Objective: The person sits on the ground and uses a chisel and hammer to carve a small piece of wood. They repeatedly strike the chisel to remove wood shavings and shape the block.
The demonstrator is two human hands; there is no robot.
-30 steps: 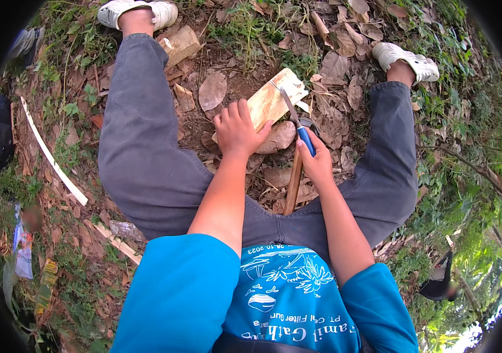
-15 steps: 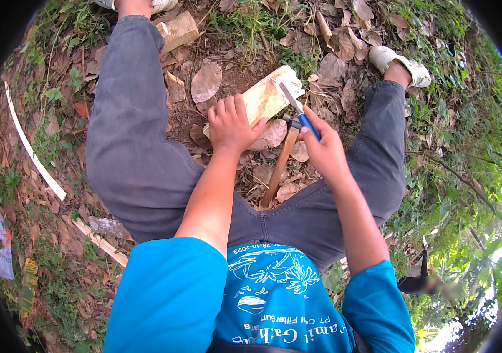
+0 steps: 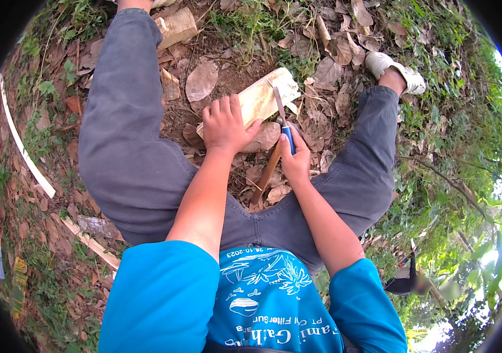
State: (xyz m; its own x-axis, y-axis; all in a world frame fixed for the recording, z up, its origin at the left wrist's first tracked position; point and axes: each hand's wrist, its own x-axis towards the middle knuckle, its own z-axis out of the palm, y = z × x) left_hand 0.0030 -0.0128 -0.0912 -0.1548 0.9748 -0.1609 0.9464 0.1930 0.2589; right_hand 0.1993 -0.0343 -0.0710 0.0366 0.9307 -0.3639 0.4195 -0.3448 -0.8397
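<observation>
A pale, roughly cut block of wood (image 3: 256, 101) lies slanted on the leafy ground between my legs. My left hand (image 3: 226, 125) grips its near end, fingers across the top and thumb along the side. In my right hand (image 3: 295, 154) is a chisel (image 3: 280, 106) with a blue handle, its metal blade reaching over the block's far part. The blade tip meets the wood's upper face near the splintered far end. Under the right hand stands a hammer (image 3: 267, 175); its wooden handle leans toward me, and its head is hidden.
Beyond my left knee lie a cut log piece (image 3: 177, 28) and a smaller wood chunk (image 3: 169, 86). Long pale strips (image 3: 24, 144) rest at the left. Dry leaves (image 3: 202, 81) and green plants surround my legs. A dark object (image 3: 401, 285) lies at the lower right.
My right hand has moved left and toward me, turning the chisel more upright so its tip sits farther left on the block. It now covers the hammer's head. My left hand keeps its hold.
</observation>
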